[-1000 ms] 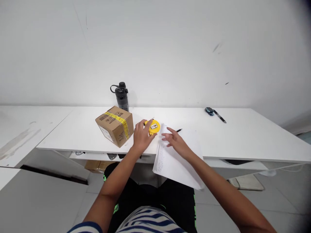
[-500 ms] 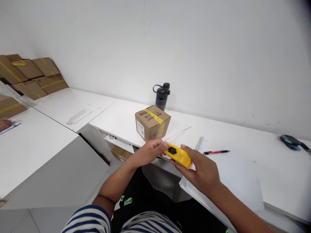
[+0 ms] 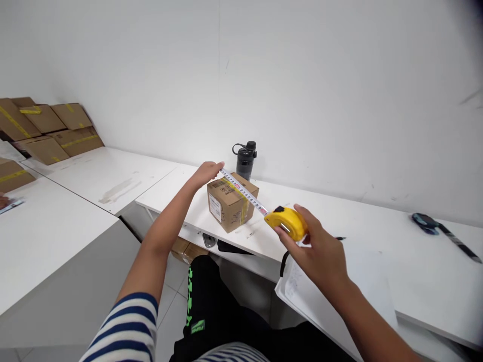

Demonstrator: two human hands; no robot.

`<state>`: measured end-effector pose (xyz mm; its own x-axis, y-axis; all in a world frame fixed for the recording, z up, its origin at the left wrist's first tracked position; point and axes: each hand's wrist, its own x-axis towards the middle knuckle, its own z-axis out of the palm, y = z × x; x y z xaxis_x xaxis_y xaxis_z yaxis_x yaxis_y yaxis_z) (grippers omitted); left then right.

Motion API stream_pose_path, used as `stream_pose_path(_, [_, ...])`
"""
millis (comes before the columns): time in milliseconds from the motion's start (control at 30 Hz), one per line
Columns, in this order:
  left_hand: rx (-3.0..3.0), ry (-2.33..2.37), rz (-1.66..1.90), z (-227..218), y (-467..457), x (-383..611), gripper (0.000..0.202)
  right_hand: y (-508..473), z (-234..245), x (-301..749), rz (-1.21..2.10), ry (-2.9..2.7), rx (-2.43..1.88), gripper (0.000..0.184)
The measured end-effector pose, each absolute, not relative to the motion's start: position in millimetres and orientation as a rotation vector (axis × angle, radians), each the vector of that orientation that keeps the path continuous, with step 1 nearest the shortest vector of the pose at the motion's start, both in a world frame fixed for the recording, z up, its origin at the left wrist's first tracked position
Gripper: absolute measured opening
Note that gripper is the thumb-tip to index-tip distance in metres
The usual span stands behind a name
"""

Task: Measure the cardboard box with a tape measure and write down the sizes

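My right hand (image 3: 320, 246) grips the yellow case of a tape measure (image 3: 287, 223) in front of and to the right of a taped cardboard box (image 3: 228, 208). Its white blade runs out to the upper left, passing across the top of the box. At the far end, my left hand (image 3: 208, 172) pinches the blade's tip just beyond the box's back left side. Yellow tape crosses the box top, and a white label (image 3: 215, 207) is on one side. Whether the blade touches the cardboard I cannot tell.
Behind the box stands a dark water bottle (image 3: 246, 160). Papers (image 3: 350, 281) lie at the right, with a pen (image 3: 340, 238) partly hidden by my hand. A dark strapped item (image 3: 426, 222) rests farther right. Several taped boxes (image 3: 75, 138) are stacked far left, near another person's hand (image 3: 3, 202).
The tape blade has been drawn out over the box. My left hand has moved up and left with its tip, while my right hand holds the case slightly farther right.
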<state>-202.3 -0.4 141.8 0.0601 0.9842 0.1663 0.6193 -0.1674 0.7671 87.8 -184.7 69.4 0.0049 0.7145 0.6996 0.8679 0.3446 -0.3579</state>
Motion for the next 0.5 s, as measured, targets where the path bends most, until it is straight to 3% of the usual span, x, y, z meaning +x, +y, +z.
stream_pose_path(233, [1.973,1.923,0.552,118,21,-205,0.049,-141,77,61,-0.052,-1.885,-1.45,0.052])
stream_pose_path(500, [2.021,2.047,0.454,114,6,-196,0.047,-113,90,40,0.078,-2.002,-1.516,0.05])
